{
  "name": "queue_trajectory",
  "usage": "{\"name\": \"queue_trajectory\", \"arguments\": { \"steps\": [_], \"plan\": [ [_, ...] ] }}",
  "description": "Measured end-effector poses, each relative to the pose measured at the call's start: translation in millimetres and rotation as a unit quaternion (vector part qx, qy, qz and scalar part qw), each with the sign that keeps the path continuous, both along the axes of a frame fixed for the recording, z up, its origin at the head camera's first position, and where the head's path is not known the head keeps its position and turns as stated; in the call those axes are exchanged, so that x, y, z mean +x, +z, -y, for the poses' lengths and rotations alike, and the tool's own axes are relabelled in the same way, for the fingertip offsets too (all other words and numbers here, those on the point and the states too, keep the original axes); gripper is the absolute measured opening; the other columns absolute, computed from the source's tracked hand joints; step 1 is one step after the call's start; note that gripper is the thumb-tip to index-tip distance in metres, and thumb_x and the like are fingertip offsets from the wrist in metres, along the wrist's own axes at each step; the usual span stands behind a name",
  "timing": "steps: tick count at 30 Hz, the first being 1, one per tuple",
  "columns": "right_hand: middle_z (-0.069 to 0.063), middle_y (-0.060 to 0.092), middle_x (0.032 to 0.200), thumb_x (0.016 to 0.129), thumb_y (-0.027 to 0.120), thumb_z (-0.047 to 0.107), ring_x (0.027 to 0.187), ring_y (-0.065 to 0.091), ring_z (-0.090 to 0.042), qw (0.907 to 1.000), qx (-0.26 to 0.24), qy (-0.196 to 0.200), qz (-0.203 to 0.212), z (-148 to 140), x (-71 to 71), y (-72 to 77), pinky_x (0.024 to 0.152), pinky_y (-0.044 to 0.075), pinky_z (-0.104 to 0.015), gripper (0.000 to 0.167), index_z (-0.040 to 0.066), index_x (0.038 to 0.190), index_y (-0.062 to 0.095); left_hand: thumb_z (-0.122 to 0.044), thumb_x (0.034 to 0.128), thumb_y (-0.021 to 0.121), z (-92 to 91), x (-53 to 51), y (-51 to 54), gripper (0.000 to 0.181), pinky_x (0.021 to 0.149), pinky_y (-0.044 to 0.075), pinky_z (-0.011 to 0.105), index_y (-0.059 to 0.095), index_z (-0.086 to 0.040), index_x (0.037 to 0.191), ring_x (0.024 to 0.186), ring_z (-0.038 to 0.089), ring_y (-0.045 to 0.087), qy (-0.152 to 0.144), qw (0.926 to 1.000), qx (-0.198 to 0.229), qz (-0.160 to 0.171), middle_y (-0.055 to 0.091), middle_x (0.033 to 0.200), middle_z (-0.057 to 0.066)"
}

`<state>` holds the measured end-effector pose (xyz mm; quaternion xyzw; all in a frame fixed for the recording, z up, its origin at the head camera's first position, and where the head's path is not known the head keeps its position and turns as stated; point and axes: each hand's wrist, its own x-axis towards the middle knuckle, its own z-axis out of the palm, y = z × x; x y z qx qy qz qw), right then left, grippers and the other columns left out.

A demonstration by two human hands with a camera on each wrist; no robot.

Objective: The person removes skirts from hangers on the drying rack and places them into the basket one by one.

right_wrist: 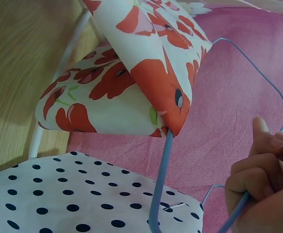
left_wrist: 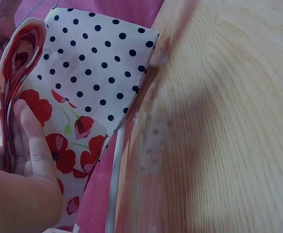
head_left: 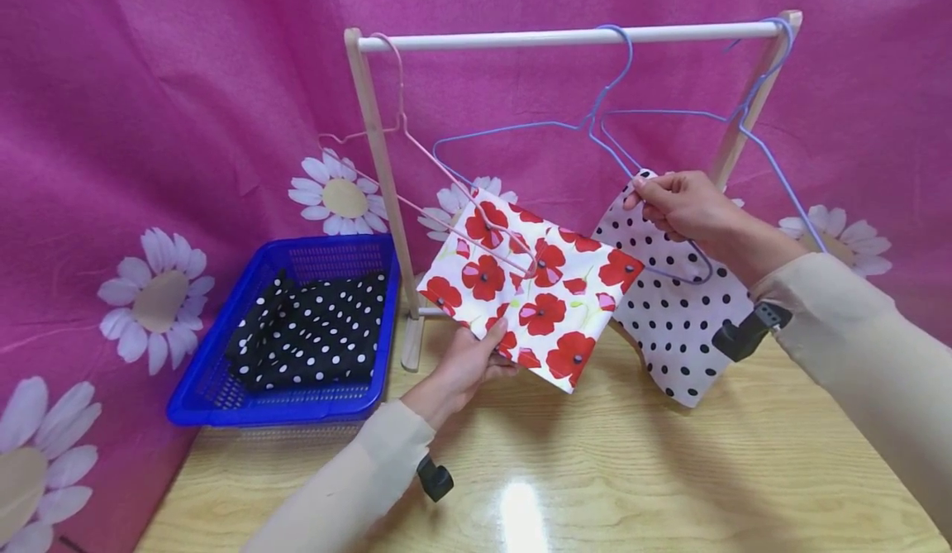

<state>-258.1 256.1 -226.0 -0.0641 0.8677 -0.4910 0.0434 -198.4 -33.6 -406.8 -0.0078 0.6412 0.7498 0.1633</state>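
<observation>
A white cloth with red poppies [head_left: 546, 264] is folded, and the left hand [head_left: 468, 363] grips its lower edge, thumb on the front. In the left wrist view the left hand [left_wrist: 29, 165] holds the cloth's layered folds. The right hand [head_left: 684, 206] pinches the blue hanger beside the poppy cloth; in the right wrist view its fingers curl round the blue wire [right_wrist: 236, 211], whose other part meets the poppy cloth's corner. Behind hangs a white cloth with black dots [head_left: 669, 321] on another blue hanger [head_left: 781, 164]. A pink hanger [head_left: 439, 164] hangs in front of the poppy cloth.
A wooden rack with a white rod [head_left: 521, 39] stands on the wooden table [head_left: 595, 470]. Left of it, a blue basket [head_left: 283, 412] holds a black cloth with white dots [head_left: 320, 330]. A pink curtain with daisies [head_left: 223, 82] hangs behind.
</observation>
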Motion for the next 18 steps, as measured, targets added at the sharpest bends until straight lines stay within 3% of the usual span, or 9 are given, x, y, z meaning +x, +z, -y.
{"name": "queue_trajectory", "arguments": {
  "steps": [8,18],
  "plan": [
    [0.01,0.042,0.06,0.108,0.045,0.035,0.053,0.033,-0.005,0.9999,-0.009,0.006,0.004,0,-0.2,-0.7,0.047,0.027,-0.022,0.036,0.029,0.081,0.068,-0.034,0.104,0.055,7.3,5.1,3.7,0.051,0.079,0.062,0.028,0.04,-0.015,0.148,0.08,0.011,0.073,0.003,1.0,0.005,-0.005,0.065,0.133,0.019],
    [0.01,0.042,0.061,0.108,0.045,0.037,0.055,0.033,-0.005,1.0,-0.005,0.005,0.003,-2,1.9,-0.1,0.048,0.028,-0.023,0.036,0.028,0.082,0.068,-0.032,0.1048,0.054,13.9,8.2,6.4,0.048,0.081,0.062,0.03,0.043,-0.011,0.147,0.083,0.012,0.072,0.01,0.9999,0.007,-0.005,0.066,0.132,0.02]
  ]
}}
